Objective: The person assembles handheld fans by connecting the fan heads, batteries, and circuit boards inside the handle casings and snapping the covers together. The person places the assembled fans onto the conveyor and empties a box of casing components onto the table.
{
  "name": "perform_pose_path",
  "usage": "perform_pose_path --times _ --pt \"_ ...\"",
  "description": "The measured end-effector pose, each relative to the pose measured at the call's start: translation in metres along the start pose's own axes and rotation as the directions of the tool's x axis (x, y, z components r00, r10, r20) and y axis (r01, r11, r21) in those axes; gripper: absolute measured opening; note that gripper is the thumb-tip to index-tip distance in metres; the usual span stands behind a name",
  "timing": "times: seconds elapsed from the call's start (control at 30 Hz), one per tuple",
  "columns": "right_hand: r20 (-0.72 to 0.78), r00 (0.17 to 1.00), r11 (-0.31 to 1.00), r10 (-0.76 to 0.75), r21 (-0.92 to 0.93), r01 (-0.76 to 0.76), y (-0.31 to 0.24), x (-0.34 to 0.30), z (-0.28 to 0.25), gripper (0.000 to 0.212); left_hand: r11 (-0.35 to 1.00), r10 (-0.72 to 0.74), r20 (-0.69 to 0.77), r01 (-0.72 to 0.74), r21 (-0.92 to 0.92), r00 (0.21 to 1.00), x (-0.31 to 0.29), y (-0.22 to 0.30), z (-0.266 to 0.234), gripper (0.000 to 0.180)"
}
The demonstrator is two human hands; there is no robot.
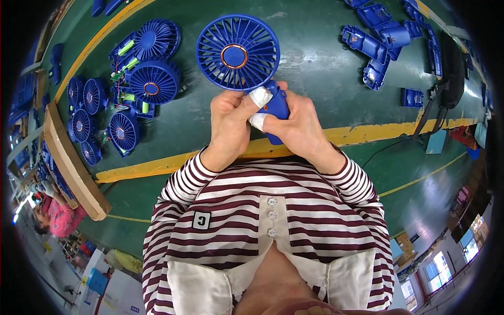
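Observation:
Both my hands grip a blue handheld fan [234, 55] by its handle, over the front part of the green bench. Its round grille, with an orange ring at the centre, points away from me. My left hand [231, 116] closes on the neck and upper handle, the thumb pressed on the front. Around the right side of the handle wraps my right hand [300, 119], its thumb lying across the lower part. White tape covers both thumb tips. The fingers behind the handle are mostly hidden.
To the left lie several blue fans [152, 86] with exposed green wiring and cells. Blue casing shells [375, 47] are piled at the far right, near a black strap [451, 79]. A cardboard strip [68, 157] stands at the left end. Yellow trim [362, 132] marks the bench's front edge.

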State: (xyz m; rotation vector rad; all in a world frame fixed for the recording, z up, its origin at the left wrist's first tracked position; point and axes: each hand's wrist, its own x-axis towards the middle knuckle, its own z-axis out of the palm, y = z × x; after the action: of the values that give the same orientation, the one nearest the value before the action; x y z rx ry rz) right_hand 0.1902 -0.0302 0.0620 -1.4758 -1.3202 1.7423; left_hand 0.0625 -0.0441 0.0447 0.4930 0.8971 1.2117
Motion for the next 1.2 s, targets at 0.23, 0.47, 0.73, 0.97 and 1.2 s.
perform_pose_path --times 0.23,0.47,0.73,0.97,1.2 --pt "-0.006 1.000 0.999 -0.025 0.026 0.025 0.008 0.010 -0.001 0.026 0.998 0.044 -0.045 -0.041 0.053 0.998 0.005 -0.003 0.003 0.024" --pt "0.092 0.994 0.991 0.058 0.112 -0.068 0.004 0.016 -0.006 0.021 0.997 -0.074 0.034 0.074 -0.008 0.997 0.014 0.005 -0.005 0.026" --pt "0.083 0.996 0.963 0.009 0.267 -0.031 0.013 0.018 0.001 0.023 0.993 0.035 0.048 -0.040 0.109 0.998 0.011 -0.002 -0.012 0.030" --pt "0.149 0.988 0.972 0.041 0.225 -0.074 0.004 0.018 -0.018 0.026 0.977 -0.046 0.083 0.027 0.211 0.995 0.018 0.004 -0.014 0.038" --pt "-0.221 0.833 0.780 -0.507 -0.530 0.334 -0.056 0.074 -0.118 0.026 0.899 -0.019 0.032 0.003 0.438 0.999 0.000 0.005 -0.038 0.033"
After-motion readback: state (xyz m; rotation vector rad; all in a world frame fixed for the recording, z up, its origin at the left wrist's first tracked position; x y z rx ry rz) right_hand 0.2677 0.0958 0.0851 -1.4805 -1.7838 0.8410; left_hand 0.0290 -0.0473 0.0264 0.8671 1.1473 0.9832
